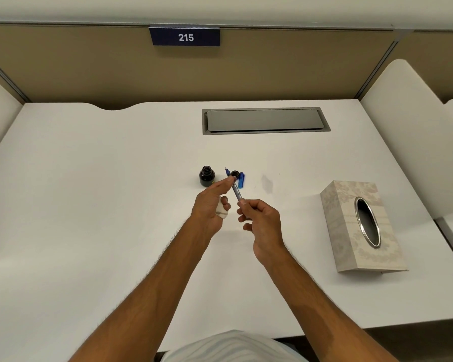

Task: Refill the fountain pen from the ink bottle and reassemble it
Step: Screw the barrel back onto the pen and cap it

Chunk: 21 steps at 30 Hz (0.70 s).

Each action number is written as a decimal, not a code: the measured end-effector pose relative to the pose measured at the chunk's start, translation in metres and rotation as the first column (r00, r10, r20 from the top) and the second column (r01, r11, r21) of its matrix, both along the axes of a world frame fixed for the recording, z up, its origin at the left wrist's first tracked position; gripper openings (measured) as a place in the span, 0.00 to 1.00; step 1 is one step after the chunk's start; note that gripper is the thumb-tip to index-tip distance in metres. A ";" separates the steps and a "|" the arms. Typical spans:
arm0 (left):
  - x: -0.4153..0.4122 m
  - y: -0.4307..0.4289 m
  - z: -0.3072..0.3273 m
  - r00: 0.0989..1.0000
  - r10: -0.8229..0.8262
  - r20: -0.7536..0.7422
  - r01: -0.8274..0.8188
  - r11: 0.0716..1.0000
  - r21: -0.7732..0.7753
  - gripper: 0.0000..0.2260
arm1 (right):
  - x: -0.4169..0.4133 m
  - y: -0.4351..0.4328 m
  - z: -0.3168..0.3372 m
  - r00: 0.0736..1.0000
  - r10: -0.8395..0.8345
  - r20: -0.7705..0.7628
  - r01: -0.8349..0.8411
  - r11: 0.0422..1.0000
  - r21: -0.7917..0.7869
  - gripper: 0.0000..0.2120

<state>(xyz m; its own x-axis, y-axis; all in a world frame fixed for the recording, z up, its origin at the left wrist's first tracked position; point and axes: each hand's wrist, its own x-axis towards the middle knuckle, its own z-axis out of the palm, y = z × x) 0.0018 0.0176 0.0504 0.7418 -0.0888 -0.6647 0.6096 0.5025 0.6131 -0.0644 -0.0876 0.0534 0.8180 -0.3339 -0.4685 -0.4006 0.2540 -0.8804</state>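
Note:
An open dark ink bottle (207, 176) stands on the white desk (89, 205). Its black cap (235, 174) lies to the right, with a blue pen part (241, 180) beside it. I hold the pen's nib section with its clear converter (236, 189) above the desk, nib pointing away from me. My left hand (209, 205) pinches the front of the section with thumb and forefinger, and a wad of white tissue (222, 211) is tucked under its other fingers. My right hand (259, 220) pinches the rear end of the converter.
A patterned tissue box (361, 226) with an oval metal opening lies at the right. A grey cable hatch (266, 120) is set into the desk at the back. A faint smudge (267, 182) marks the desk right of the cap. Partition walls surround the desk.

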 end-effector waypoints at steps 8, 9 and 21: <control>-0.001 0.001 -0.001 0.997 -0.051 0.050 0.052 0.999 0.000 0.03 | 0.000 0.001 -0.001 0.999 0.032 -0.011 -0.033 0.999 -0.015 0.13; -0.001 0.001 0.000 0.997 -0.057 0.053 0.057 0.998 0.002 0.03 | 0.000 0.002 -0.001 0.999 0.034 -0.012 -0.034 0.999 -0.007 0.13; 0.000 0.001 -0.004 0.997 -0.058 0.049 0.058 0.998 -0.003 0.03 | 0.000 0.001 0.004 0.999 0.013 0.044 -0.009 0.997 -0.080 0.08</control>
